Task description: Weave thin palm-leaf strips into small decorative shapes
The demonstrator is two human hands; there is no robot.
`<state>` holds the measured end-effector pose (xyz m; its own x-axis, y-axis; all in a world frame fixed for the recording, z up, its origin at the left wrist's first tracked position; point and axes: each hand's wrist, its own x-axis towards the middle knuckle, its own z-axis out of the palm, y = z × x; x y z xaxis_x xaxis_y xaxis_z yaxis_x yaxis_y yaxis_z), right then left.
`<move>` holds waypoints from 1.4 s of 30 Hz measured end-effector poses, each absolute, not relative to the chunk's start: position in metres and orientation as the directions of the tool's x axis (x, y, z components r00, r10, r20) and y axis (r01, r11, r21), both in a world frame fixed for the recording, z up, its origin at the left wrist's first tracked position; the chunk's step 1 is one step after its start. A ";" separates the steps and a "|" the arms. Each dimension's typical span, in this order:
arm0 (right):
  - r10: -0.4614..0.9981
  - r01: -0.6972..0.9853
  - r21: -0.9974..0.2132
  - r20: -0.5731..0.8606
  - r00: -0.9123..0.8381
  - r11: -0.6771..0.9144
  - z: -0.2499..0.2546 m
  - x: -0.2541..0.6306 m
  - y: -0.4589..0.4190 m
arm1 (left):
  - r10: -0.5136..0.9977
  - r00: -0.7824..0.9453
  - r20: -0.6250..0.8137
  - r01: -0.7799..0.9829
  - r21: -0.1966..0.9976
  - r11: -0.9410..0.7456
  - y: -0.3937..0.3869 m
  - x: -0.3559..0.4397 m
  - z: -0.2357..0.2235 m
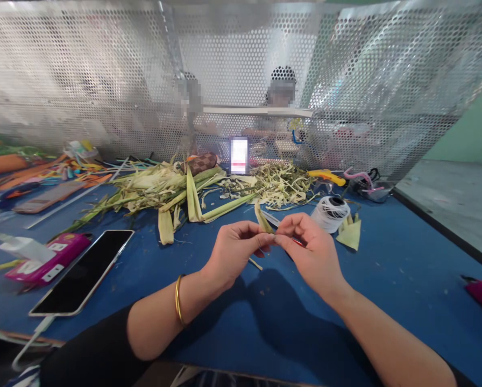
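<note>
My left hand (235, 250) and my right hand (316, 255) meet fingertip to fingertip above the blue table (225, 333). Both are closed in a pinch on a narrow strip of pale green, dried husk (262, 217), whose upper end sticks up between them. A thin stem end (256, 264) shows below my left fingers. Behind my right fingers lies a slim tool with a pale blade (270, 217) and some red, mostly hidden. Just beyond my right hand stands a spool of white thread (330, 214), with a folded husk piece (351, 235) beside it.
Husk heaps (154, 185) and shredded scraps (283, 185) lie along the perforated metal screen (233, 59). A lit phone screen (239, 156) stands there. A charging phone (83, 271) and purple power strip (51, 260) are left; a yellow-handled tool (326, 176) is back right. Two people sit beyond the screen.
</note>
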<state>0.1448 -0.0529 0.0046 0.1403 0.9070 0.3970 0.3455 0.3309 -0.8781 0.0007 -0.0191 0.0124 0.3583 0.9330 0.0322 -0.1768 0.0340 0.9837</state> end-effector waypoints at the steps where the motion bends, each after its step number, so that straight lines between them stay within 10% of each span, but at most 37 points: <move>1: 0.916 0.297 -0.898 0.377 0.140 0.324 0.005 0.145 -0.052 | 0.927 0.375 0.016 -0.192 0.980 0.060 -0.019 0.001 0.012; 22: 0.652 0.667 -0.413 0.744 -0.146 0.621 0.000 0.153 -0.049 | 0.862 0.482 -0.156 -0.265 0.912 0.313 -0.014 -0.003 0.011; 42: 0.854 0.538 -0.755 0.507 0.116 0.376 -0.001 0.147 -0.052 | 0.940 0.309 0.149 -0.064 0.989 -0.136 -0.022 0.001 0.010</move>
